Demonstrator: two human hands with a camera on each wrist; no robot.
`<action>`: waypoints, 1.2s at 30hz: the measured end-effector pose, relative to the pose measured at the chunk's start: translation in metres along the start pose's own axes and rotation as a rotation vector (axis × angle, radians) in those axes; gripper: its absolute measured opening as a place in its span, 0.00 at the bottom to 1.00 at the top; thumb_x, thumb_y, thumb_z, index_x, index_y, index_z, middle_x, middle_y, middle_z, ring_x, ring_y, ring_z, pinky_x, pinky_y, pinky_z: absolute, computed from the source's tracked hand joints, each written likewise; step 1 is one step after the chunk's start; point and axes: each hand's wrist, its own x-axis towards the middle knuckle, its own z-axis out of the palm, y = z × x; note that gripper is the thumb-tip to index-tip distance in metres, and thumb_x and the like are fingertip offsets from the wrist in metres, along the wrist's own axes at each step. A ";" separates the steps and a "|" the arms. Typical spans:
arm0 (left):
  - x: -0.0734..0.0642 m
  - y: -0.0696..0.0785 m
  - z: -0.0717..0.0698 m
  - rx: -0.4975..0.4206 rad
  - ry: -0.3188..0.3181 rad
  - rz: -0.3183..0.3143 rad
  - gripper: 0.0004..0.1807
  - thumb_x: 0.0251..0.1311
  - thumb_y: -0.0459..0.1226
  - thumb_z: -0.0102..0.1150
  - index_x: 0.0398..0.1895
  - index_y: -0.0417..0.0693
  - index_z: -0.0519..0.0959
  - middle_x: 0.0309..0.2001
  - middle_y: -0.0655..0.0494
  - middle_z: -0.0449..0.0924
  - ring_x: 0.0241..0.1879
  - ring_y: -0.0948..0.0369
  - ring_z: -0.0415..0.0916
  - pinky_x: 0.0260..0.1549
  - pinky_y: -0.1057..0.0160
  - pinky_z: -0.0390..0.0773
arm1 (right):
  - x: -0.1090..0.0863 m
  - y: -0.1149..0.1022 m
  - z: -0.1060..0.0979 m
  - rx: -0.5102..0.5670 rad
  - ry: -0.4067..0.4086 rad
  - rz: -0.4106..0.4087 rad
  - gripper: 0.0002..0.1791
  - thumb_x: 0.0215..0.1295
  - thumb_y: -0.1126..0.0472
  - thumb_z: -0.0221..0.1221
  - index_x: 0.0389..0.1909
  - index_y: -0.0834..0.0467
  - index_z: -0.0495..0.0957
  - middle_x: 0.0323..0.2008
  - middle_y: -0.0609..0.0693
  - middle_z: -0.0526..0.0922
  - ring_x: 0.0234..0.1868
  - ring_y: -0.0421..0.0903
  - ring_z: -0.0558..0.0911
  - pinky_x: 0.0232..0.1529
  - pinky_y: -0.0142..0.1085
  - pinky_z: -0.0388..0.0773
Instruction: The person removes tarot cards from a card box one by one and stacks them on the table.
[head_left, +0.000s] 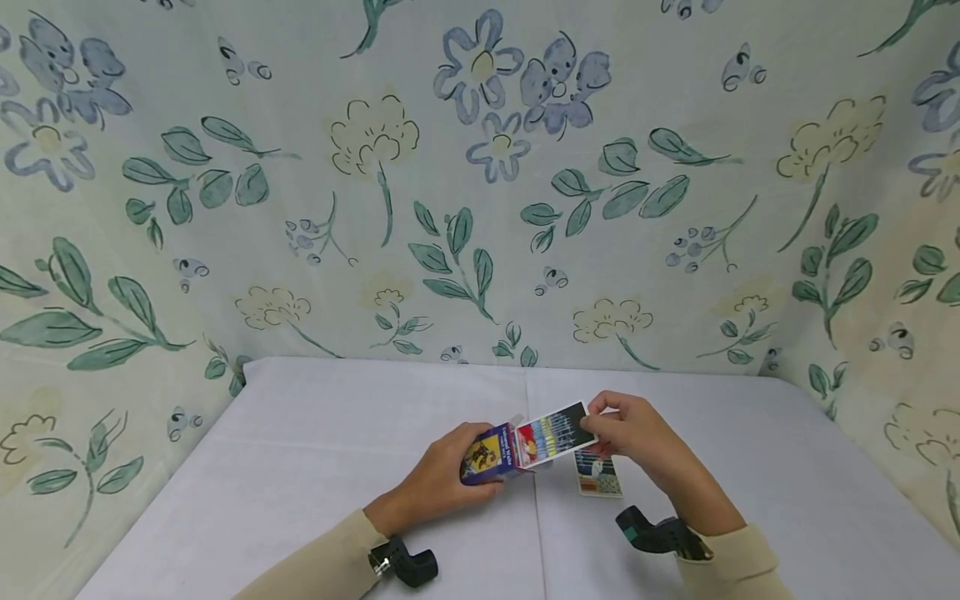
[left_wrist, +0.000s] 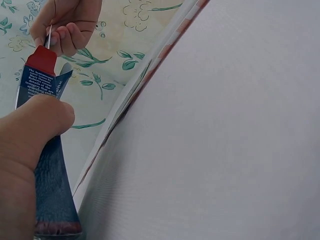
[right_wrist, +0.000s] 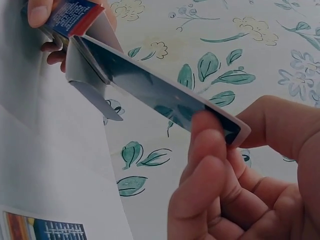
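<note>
My left hand (head_left: 442,475) grips a dark blue and purple card box (head_left: 486,456), its thumb lying along the box in the left wrist view. The box's flap end is open and points right. An illustrated tarot card (head_left: 551,435) juts out of that end, its inner part hidden in the box. My right hand (head_left: 637,433) pinches the card's outer end between thumb and fingers; in the right wrist view the card (right_wrist: 165,92) is seen nearly edge-on. Below the right hand, another illustrated card (head_left: 598,479) lies on the table, its top edge partly hidden.
A white cloth (head_left: 337,433) covers the table, with a crease running down its middle. Behind and at both sides hangs a floral curtain (head_left: 480,208). Each wrist wears a black camera mount, the left mount (head_left: 405,562) and the right mount (head_left: 652,533).
</note>
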 end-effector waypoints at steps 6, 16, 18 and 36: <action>0.000 0.000 0.000 0.001 0.000 0.003 0.40 0.52 0.56 0.67 0.67 0.56 0.63 0.56 0.62 0.72 0.50 0.67 0.71 0.49 0.63 0.74 | 0.000 0.001 -0.008 0.011 0.004 0.003 0.10 0.62 0.61 0.59 0.37 0.64 0.73 0.30 0.56 0.84 0.25 0.53 0.80 0.31 0.38 0.80; -0.001 0.001 -0.002 0.002 -0.001 0.002 0.41 0.52 0.56 0.67 0.66 0.54 0.63 0.55 0.61 0.72 0.49 0.67 0.71 0.48 0.64 0.75 | -0.002 0.000 -0.017 0.025 -0.007 -0.002 0.10 0.66 0.61 0.55 0.40 0.65 0.71 0.33 0.57 0.84 0.26 0.51 0.81 0.34 0.37 0.81; -0.001 0.001 -0.002 -0.004 -0.003 -0.002 0.41 0.52 0.57 0.66 0.66 0.55 0.63 0.55 0.61 0.72 0.49 0.67 0.71 0.48 0.64 0.74 | -0.002 0.001 -0.018 0.032 -0.007 -0.001 0.10 0.66 0.61 0.55 0.40 0.65 0.70 0.34 0.57 0.84 0.27 0.51 0.81 0.35 0.37 0.80; 0.000 0.002 -0.002 -0.008 -0.003 -0.005 0.40 0.52 0.56 0.67 0.66 0.55 0.63 0.55 0.62 0.72 0.48 0.67 0.71 0.47 0.65 0.75 | -0.004 0.005 -0.036 0.005 0.049 0.000 0.22 0.70 0.53 0.55 0.51 0.69 0.75 0.40 0.58 0.79 0.35 0.50 0.77 0.38 0.33 0.78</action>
